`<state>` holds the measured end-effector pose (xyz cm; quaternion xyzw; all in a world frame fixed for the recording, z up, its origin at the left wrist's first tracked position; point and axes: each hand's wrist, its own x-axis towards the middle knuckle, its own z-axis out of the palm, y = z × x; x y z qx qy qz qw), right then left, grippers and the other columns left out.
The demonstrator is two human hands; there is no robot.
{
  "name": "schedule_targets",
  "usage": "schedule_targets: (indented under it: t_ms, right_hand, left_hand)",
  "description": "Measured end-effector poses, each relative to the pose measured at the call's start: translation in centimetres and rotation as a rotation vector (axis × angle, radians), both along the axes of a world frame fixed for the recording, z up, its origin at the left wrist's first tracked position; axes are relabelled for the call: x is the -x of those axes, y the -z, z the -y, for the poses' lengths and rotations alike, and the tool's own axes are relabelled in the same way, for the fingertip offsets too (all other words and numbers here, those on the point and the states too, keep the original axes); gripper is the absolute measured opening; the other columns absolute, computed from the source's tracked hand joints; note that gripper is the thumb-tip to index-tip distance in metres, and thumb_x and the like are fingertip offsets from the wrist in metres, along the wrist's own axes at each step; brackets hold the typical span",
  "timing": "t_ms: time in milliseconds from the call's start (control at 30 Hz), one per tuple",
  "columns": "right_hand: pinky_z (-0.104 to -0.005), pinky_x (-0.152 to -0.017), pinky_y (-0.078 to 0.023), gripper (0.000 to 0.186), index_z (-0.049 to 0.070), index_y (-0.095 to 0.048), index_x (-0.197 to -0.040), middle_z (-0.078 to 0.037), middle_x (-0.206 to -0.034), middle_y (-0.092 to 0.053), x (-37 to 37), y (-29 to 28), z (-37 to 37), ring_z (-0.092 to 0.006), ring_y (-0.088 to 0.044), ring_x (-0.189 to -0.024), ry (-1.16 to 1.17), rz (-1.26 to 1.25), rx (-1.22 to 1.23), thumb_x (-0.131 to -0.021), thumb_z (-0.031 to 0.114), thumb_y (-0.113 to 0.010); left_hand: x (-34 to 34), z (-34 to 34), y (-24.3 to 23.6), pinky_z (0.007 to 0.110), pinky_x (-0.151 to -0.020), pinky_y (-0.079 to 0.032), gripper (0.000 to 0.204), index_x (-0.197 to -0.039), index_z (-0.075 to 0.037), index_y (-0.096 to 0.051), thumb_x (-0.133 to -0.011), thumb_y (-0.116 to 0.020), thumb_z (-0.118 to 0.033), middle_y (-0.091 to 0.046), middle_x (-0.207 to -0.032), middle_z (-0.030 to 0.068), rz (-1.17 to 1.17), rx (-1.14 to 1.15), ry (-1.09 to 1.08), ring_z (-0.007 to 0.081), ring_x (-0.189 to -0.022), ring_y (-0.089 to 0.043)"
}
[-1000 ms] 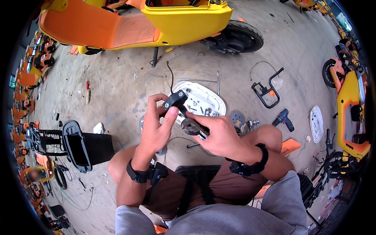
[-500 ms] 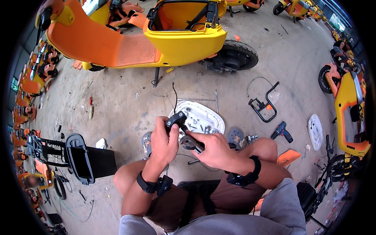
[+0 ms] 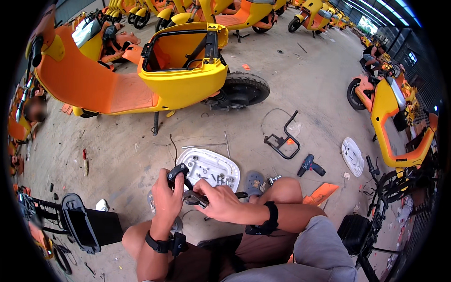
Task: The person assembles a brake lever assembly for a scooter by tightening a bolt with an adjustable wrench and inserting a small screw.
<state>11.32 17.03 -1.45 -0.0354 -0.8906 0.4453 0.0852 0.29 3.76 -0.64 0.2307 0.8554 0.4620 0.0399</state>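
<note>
My left hand (image 3: 165, 197) is closed around a black brake lever bracket (image 3: 177, 173) that has a bolted clamp and a thin dark cable (image 3: 174, 146) rising from it. My right hand (image 3: 220, 203) grips dark metal pliers (image 3: 192, 197), whose head is close to the lower part of the bracket. One handle of the tool sticks out past the right side of that hand. Whether the jaws touch the bracket cannot be made out. Just beyond both hands lies a white tray (image 3: 206, 156) holding several bolts and small metal parts.
A yellow and orange scooter (image 3: 188, 89) stands ahead on its kickstand. To the right lie a black tubular frame (image 3: 287, 152), a cordless drill (image 3: 311, 165), an orange panel (image 3: 320, 193) and a second white tray (image 3: 352, 156). A black bin-like box (image 3: 101, 228) sits at left. Another person (image 3: 372, 58) crouches far right.
My view has tilted up and turned right, so the scene sits lower and further left. Both hands keep hold of the bracket and pliers; a pliers handle now shows beyond my right hand.
</note>
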Motion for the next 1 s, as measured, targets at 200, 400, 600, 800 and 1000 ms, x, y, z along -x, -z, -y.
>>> schedule_targets:
  t_ms: [200,400,600,800,1000]
  right_hand:
    - [-0.0430,-0.056,-0.050,0.041,0.006,-0.050,-0.106,-0.016,-0.075,-0.066,-0.1,-0.4,0.1,-0.0365,-0.066,-0.066,-0.026,-0.067,-0.010,-0.077,0.016,-0.077]
    - [-0.0426,-0.057,-0.050,0.042,0.006,-0.049,-0.106,-0.017,-0.076,-0.065,-0.2,-0.7,0.3,-0.0370,-0.066,-0.069,-0.052,-0.100,0.082,-0.075,0.011,-0.076]
    - [-0.0406,-0.060,-0.051,0.047,0.006,-0.047,-0.110,-0.014,-0.091,-0.067,-0.2,-0.3,0.9,-0.0357,-0.067,-0.074,-0.049,-0.112,0.155,-0.074,0.008,-0.077]
    - [-0.0389,-0.057,-0.049,0.044,0.005,-0.049,-0.107,-0.013,-0.087,-0.066,-0.5,-0.3,0.5,-0.0320,-0.067,-0.068,-0.053,-0.083,0.198,-0.073,0.008,-0.078]
    - [-0.0382,-0.057,-0.049,0.042,0.005,-0.051,-0.105,-0.013,-0.082,-0.066,-0.4,0.0,-0.2,-0.0299,-0.067,-0.066,-0.004,-0.162,0.199,-0.073,0.009,-0.078]
  left_hand:
    - [0.0,0.0,0.8,0.039,-0.051,-0.043,0.021,-0.105,-0.002,-0.055,-0.086,-0.060,-0.013,-0.057,-0.062,0.0187,-0.057,-0.044,-0.081,0.0303,-0.050,-0.057]
    - [0.1,-0.4,1.7,0.035,-0.052,-0.043,0.016,-0.100,0.000,-0.057,-0.085,-0.055,-0.006,-0.057,-0.063,0.0127,-0.188,-0.200,-0.124,0.0196,-0.052,-0.053]
    - [-0.2,-0.3,0.6,0.028,-0.052,-0.039,0.018,-0.100,0.001,-0.056,-0.088,-0.061,-0.012,-0.055,-0.064,0.0064,0.034,-0.171,-0.140,0.0104,-0.056,-0.049]
    - [0.1,-0.4,1.4,0.026,-0.052,-0.038,0.019,-0.106,0.000,-0.057,-0.089,-0.058,-0.006,-0.056,-0.070,0.0044,0.036,-0.305,0.008,0.0078,-0.058,-0.047]
    - [-0.3,-1.0,1.0,0.020,-0.053,-0.031,0.019,-0.114,-0.003,-0.057,-0.096,-0.052,-0.004,-0.051,-0.078,-0.0028,0.217,-0.465,0.085,0.0027,-0.062,-0.039]
